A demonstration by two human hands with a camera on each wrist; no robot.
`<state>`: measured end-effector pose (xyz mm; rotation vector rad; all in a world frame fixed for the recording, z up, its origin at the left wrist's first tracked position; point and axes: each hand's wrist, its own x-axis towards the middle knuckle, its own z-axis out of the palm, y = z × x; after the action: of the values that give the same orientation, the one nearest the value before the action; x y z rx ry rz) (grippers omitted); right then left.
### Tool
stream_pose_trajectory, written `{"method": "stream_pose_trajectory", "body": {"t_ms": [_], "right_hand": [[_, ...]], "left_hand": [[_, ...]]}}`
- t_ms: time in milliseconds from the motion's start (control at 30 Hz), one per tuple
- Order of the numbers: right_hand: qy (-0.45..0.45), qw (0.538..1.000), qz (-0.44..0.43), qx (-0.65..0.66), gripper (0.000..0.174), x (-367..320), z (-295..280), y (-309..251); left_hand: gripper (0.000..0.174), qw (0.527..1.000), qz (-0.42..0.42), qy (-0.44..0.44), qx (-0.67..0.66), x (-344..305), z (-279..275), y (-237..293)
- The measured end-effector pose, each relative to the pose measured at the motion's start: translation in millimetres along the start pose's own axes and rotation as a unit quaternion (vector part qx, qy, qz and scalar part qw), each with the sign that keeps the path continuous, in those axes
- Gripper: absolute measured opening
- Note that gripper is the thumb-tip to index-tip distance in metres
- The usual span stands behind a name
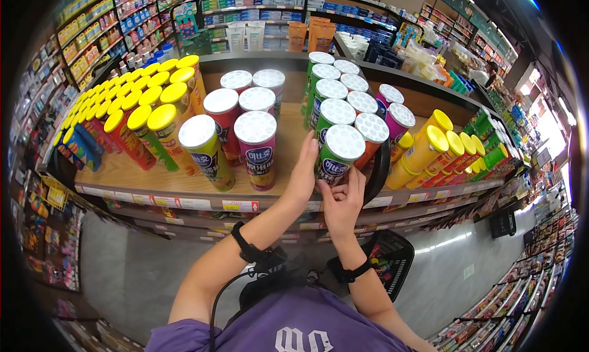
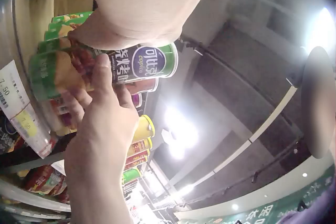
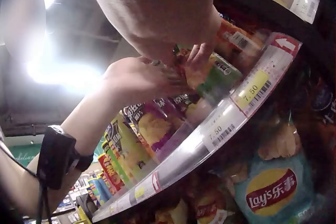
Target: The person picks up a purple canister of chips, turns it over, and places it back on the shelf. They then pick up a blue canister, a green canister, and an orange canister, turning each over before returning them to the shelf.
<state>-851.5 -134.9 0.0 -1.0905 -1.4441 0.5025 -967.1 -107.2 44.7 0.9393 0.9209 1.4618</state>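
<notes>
A green chip can (image 1: 343,145) with a white dotted lid stands at the front of its row on the shelf. My left hand (image 1: 303,173) lies along the can's left side with its fingers extended. From the front, my right hand (image 1: 344,200) holds the lower part, thumb on the label side and fingers bent toward the right side. The left wrist view shows the can's dark label (image 2: 149,61) and the right hand (image 2: 102,113) against it. In the right wrist view, the can's green base (image 3: 220,74) sits just behind the price strip (image 3: 223,124).
More green cans (image 1: 336,111) stand behind, with an orange-red can (image 1: 372,128) at the right. Across a gap on the left are white-lidded cans (image 1: 255,128) and yellow-lidded cans (image 1: 163,117). A black divider (image 1: 375,179) curves beside the row. A black basket (image 1: 402,260) is below.
</notes>
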Motion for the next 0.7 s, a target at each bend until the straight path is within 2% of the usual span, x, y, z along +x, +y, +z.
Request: {"method": "stream_pose_trajectory", "body": {"t_ms": [167, 267, 367, 400, 500, 533, 633, 700], "right_hand": [[0.015, 1.000, 0.000, 0.016, 0.080, -3, 0, -2], [0.005, 1.000, 0.003, 0.025, 0.082, -11, -6, 0], [0.002, 1.000, -0.010, 0.008, 0.077, -17, -17, 1], [0.003, 1.000, -0.015, -0.004, 0.075, -20, -22, 1], [0.004, 1.000, -0.011, -0.023, 0.063, -35, -38, 11], [0.000, 0.999, -0.008, -0.032, 0.060, -42, -46, 20], [0.003, 0.998, 0.006, -0.069, 0.044, -62, -70, 37], [-0.001, 0.996, 0.028, -0.083, 0.041, -77, -88, 56]], "left_hand": [[0.072, 0.999, -0.023, -0.044, 0.009, -12, -9, 11], [0.074, 0.995, -0.020, -0.078, 0.059, -31, -20, 22], [0.076, 0.973, 0.017, -0.156, 0.170, -53, -46, 32], [0.071, 0.959, 0.050, -0.171, 0.220, -60, -54, 41], [0.060, 0.924, 0.003, -0.289, 0.250, -78, -85, 72], [0.050, 0.915, -0.012, -0.308, 0.261, -83, -98, 74], [0.052, 0.896, -0.093, -0.346, 0.262, -101, -136, 80], [0.051, 0.914, -0.098, -0.303, 0.252, -115, -163, 71]]}}
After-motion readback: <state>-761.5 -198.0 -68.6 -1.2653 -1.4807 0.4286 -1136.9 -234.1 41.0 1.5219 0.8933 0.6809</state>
